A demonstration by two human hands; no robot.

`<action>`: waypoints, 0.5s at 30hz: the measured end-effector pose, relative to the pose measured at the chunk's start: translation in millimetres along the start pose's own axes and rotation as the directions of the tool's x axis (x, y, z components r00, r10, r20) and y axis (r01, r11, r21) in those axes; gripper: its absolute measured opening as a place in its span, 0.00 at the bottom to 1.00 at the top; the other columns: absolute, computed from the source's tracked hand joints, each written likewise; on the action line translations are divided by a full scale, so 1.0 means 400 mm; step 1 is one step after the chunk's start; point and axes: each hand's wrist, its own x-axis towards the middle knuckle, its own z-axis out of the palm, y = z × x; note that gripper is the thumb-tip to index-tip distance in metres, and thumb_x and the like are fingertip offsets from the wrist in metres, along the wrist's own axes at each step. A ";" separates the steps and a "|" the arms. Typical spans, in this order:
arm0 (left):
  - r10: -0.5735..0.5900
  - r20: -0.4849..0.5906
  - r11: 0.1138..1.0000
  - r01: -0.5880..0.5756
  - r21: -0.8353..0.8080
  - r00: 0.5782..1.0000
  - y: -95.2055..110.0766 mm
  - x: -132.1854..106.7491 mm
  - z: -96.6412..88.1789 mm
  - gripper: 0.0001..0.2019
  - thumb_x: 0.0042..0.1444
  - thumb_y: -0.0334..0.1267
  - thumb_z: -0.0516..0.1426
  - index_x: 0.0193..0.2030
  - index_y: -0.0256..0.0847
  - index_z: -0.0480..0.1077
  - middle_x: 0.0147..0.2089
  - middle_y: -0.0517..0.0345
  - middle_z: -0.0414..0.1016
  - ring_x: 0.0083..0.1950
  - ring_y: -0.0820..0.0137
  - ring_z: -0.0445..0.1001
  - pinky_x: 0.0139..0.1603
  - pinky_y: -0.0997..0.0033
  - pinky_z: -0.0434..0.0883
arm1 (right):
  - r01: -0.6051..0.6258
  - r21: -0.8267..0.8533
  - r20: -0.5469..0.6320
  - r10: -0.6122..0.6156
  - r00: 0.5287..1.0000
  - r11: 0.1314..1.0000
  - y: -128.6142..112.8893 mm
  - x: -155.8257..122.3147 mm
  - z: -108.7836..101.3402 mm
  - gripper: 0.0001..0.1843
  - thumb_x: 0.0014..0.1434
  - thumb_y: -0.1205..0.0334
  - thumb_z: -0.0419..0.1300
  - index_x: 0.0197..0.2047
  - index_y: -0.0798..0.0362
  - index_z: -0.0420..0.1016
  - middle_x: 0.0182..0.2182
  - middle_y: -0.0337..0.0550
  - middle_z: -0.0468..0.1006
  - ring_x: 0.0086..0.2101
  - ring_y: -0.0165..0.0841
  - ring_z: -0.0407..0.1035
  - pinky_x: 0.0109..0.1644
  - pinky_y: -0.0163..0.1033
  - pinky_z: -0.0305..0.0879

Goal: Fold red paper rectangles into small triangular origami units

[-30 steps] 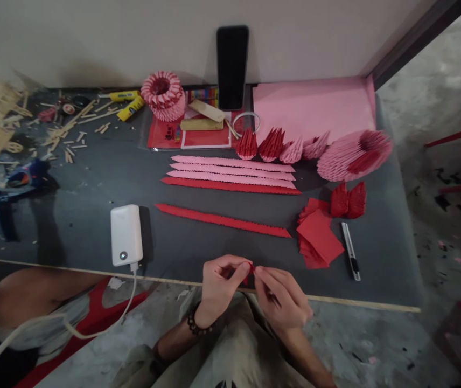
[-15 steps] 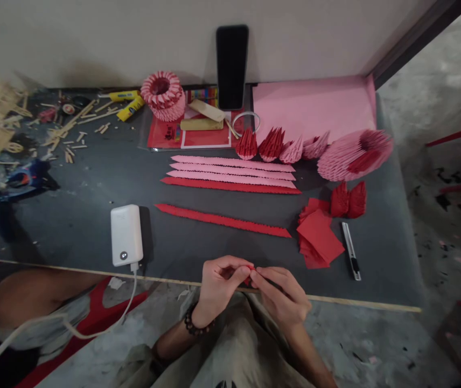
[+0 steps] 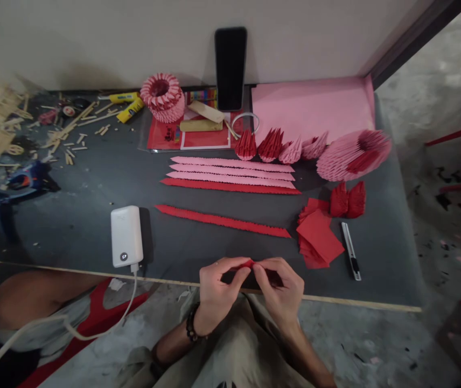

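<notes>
Red paper [image 3: 248,263] — one piece, two hands [image 3: 216,283]

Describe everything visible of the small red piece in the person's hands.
The small red piece looks like paper; only a sliver shows, so its full shape and any folds can't be made out. The left hand and right hand pinch it between thumbs and fingers, near the table's front edge.
</notes>
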 end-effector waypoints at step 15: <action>-0.040 0.046 0.995 0.044 -0.086 0.998 0.005 -0.008 0.008 0.06 0.58 0.42 0.67 0.39 0.44 0.83 0.36 0.55 0.87 0.37 0.64 0.84 0.43 0.68 0.81 | -0.006 0.008 -0.073 0.006 0.997 1.000 -0.008 -0.012 0.020 0.05 0.60 0.61 0.66 0.32 0.51 0.78 0.25 0.35 0.75 0.25 0.28 0.69 0.27 0.35 0.64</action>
